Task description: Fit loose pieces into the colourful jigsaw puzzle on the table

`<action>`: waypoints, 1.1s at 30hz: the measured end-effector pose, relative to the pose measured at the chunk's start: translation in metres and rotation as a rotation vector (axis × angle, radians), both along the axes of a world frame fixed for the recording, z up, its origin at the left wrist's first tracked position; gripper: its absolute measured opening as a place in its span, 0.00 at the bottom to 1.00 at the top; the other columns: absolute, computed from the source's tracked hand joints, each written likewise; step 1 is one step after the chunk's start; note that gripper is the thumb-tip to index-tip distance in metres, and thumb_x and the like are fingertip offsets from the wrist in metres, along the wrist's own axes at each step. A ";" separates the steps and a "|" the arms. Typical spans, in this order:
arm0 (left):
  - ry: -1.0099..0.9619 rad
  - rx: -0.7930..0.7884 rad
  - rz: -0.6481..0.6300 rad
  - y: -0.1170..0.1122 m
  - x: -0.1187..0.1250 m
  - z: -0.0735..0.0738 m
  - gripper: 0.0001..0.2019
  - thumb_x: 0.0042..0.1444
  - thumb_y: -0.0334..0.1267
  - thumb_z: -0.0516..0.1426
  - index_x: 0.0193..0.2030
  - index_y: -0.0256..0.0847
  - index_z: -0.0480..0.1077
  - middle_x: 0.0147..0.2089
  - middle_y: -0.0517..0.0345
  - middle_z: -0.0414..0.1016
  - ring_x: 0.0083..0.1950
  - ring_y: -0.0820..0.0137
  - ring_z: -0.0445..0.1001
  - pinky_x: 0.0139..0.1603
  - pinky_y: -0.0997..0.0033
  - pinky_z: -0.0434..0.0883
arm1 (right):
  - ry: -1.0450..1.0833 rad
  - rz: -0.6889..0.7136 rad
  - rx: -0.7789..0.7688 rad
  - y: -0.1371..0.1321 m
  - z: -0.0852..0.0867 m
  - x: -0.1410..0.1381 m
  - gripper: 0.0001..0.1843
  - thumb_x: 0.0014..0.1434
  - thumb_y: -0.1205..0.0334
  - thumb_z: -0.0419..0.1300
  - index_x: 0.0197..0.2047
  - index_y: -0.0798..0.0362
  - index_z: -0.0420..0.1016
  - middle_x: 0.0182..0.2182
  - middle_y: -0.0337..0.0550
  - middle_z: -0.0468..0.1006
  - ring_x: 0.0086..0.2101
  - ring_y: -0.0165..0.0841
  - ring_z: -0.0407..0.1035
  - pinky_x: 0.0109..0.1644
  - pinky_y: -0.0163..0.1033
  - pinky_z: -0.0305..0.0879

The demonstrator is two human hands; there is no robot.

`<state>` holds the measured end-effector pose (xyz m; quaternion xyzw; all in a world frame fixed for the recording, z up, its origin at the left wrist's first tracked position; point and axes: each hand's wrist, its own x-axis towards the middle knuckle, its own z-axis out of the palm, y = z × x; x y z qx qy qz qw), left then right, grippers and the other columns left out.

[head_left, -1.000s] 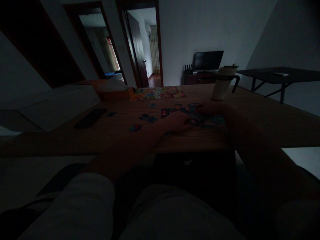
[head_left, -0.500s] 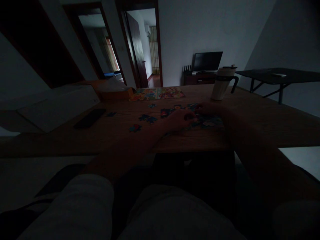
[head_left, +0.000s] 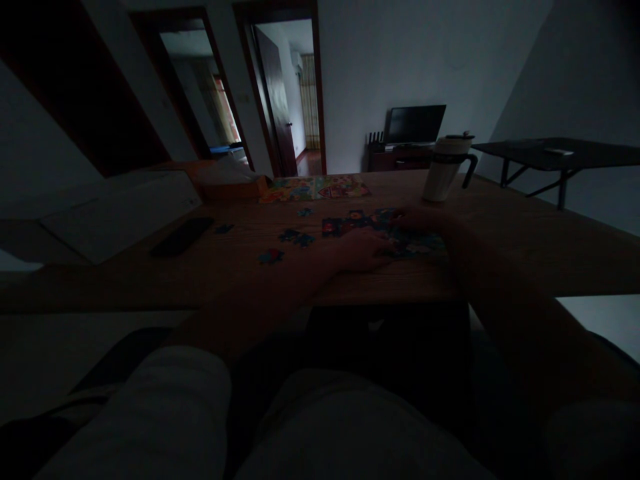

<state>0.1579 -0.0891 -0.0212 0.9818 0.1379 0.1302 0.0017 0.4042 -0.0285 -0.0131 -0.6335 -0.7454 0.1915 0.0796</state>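
In the dim head view, a partly joined jigsaw puzzle [head_left: 413,248] lies on the wooden table under both hands. My left hand [head_left: 364,249] rests low over its left and front part, fingers stretched to the right. My right hand [head_left: 419,219] is at the far right edge, its fingers bent together at a puzzle piece [head_left: 384,213]; darkness hides the exact grip. Loose puzzle pieces [head_left: 297,237] lie to the left, with a red and teal piece [head_left: 271,256] nearer me and another small piece [head_left: 305,212] farther back.
A colourful printed sheet [head_left: 315,188] lies behind the puzzle. A lidded tumbler with a handle [head_left: 443,173] stands back right. On the left are a dark phone-like slab [head_left: 183,237], a white box [head_left: 120,210] and an orange tissue box [head_left: 235,189]. The table's front edge [head_left: 380,300] is close to me.
My left hand has lowered and flattened onto the puzzle, its raised, curled fingers now stretched out. My right hand stays at nearly the same spot.
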 end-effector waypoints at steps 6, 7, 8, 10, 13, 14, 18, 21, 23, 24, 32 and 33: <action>0.008 -0.012 -0.016 0.002 0.001 0.000 0.15 0.71 0.38 0.56 0.60 0.45 0.79 0.57 0.50 0.81 0.58 0.60 0.77 0.64 0.58 0.69 | -0.011 -0.012 0.005 0.001 -0.001 0.000 0.16 0.67 0.52 0.62 0.52 0.49 0.84 0.47 0.48 0.84 0.42 0.42 0.79 0.48 0.42 0.75; 0.009 -0.017 -0.012 0.002 0.001 0.000 0.15 0.72 0.38 0.56 0.60 0.45 0.79 0.58 0.51 0.81 0.59 0.61 0.77 0.64 0.60 0.69 | -0.016 -0.008 0.011 0.001 0.000 0.000 0.16 0.67 0.52 0.62 0.51 0.49 0.85 0.46 0.47 0.85 0.42 0.41 0.79 0.48 0.42 0.75; 0.010 -0.024 -0.009 0.001 0.000 0.001 0.16 0.72 0.37 0.55 0.60 0.45 0.79 0.59 0.52 0.81 0.59 0.62 0.77 0.65 0.61 0.69 | -0.021 -0.005 0.014 0.001 0.000 -0.001 0.15 0.67 0.52 0.62 0.50 0.49 0.85 0.46 0.47 0.85 0.42 0.41 0.79 0.48 0.43 0.75; 0.008 -0.031 -0.006 0.000 0.000 0.001 0.16 0.72 0.36 0.55 0.61 0.46 0.79 0.60 0.54 0.81 0.60 0.63 0.77 0.66 0.63 0.68 | -0.021 -0.001 0.017 -0.001 0.001 -0.002 0.15 0.67 0.53 0.61 0.49 0.50 0.85 0.46 0.48 0.85 0.43 0.41 0.79 0.49 0.43 0.74; 0.008 -0.010 -0.006 -0.001 0.001 0.001 0.16 0.71 0.37 0.55 0.60 0.45 0.80 0.59 0.54 0.81 0.59 0.62 0.78 0.65 0.62 0.69 | -0.026 0.005 0.023 -0.003 0.003 -0.003 0.15 0.68 0.54 0.60 0.49 0.51 0.85 0.47 0.49 0.84 0.43 0.42 0.79 0.50 0.43 0.74; 0.012 0.000 -0.009 -0.001 0.001 0.001 0.16 0.71 0.37 0.55 0.60 0.45 0.80 0.58 0.53 0.81 0.58 0.62 0.78 0.65 0.61 0.69 | -0.025 0.003 0.019 -0.004 0.004 -0.004 0.15 0.68 0.54 0.60 0.50 0.51 0.85 0.47 0.49 0.84 0.44 0.42 0.79 0.50 0.43 0.74; 0.014 0.017 -0.003 -0.002 0.001 0.003 0.16 0.71 0.36 0.56 0.59 0.45 0.80 0.56 0.51 0.82 0.56 0.60 0.78 0.63 0.58 0.71 | -0.028 -0.009 0.020 -0.005 0.004 -0.005 0.15 0.67 0.54 0.61 0.49 0.52 0.85 0.47 0.50 0.84 0.43 0.43 0.79 0.49 0.44 0.74; 0.023 0.009 0.012 -0.003 0.000 0.005 0.15 0.71 0.37 0.56 0.59 0.46 0.80 0.58 0.52 0.82 0.57 0.61 0.78 0.64 0.60 0.70 | -0.030 -0.017 0.039 -0.006 0.005 -0.005 0.15 0.67 0.53 0.61 0.49 0.51 0.85 0.46 0.49 0.85 0.43 0.42 0.79 0.49 0.43 0.74; 0.037 0.017 0.027 -0.003 -0.001 0.007 0.16 0.72 0.39 0.55 0.60 0.45 0.80 0.59 0.51 0.81 0.58 0.61 0.78 0.63 0.62 0.70 | -0.024 -0.033 0.022 -0.007 0.006 -0.006 0.16 0.68 0.53 0.61 0.50 0.51 0.84 0.45 0.49 0.85 0.42 0.42 0.79 0.47 0.42 0.75; 0.047 0.024 0.035 -0.003 -0.001 0.007 0.16 0.72 0.40 0.55 0.60 0.45 0.80 0.58 0.50 0.81 0.57 0.62 0.78 0.63 0.63 0.70 | -0.022 -0.042 0.009 -0.008 0.006 -0.007 0.16 0.68 0.53 0.61 0.51 0.51 0.84 0.44 0.49 0.85 0.41 0.42 0.79 0.46 0.42 0.75; 0.059 0.035 0.036 -0.003 -0.004 0.008 0.17 0.73 0.40 0.54 0.62 0.46 0.79 0.57 0.50 0.80 0.56 0.62 0.78 0.63 0.62 0.69 | -0.025 -0.040 0.023 -0.006 0.004 -0.005 0.15 0.67 0.50 0.64 0.49 0.50 0.84 0.47 0.47 0.85 0.43 0.40 0.79 0.48 0.40 0.75; 0.061 0.037 0.031 -0.003 -0.004 0.008 0.17 0.72 0.40 0.54 0.62 0.46 0.79 0.57 0.50 0.80 0.56 0.62 0.78 0.63 0.62 0.69 | -0.032 -0.035 0.031 -0.004 0.003 -0.004 0.15 0.67 0.51 0.63 0.50 0.50 0.84 0.47 0.47 0.85 0.43 0.40 0.79 0.48 0.41 0.75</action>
